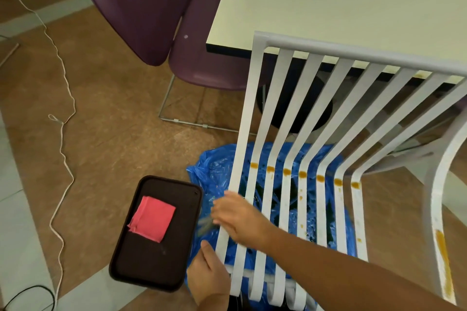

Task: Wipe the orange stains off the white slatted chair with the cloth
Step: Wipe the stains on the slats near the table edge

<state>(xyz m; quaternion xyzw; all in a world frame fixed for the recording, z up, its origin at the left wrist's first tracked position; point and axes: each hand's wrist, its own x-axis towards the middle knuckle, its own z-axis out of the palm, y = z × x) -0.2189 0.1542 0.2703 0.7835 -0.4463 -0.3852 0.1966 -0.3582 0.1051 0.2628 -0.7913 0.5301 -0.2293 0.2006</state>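
Note:
The white slatted chair (276, 98) stands in front of me with its seat toward me. A row of orange stains (302, 174) crosses the slats where seat meets back, with small drips below. A long orange streak (442, 255) runs down the right side rail. The folded pink cloth (151, 218) lies on a dark brown tray (151, 267) on the floor, left of the chair. My left hand (207, 267) grips the seat's front left corner, thumb on the outer slat. My right hand (235, 214) reaches leftward across the seat over the outer slat, blurred and holding nothing I can see.
A blue plastic sheet (214, 169) lies under the chair. A cream table (303, 7) stands right behind the chair back. A purple chair (141, 2) is at the back left. A white cord (63, 134) trails over the brown floor at the left.

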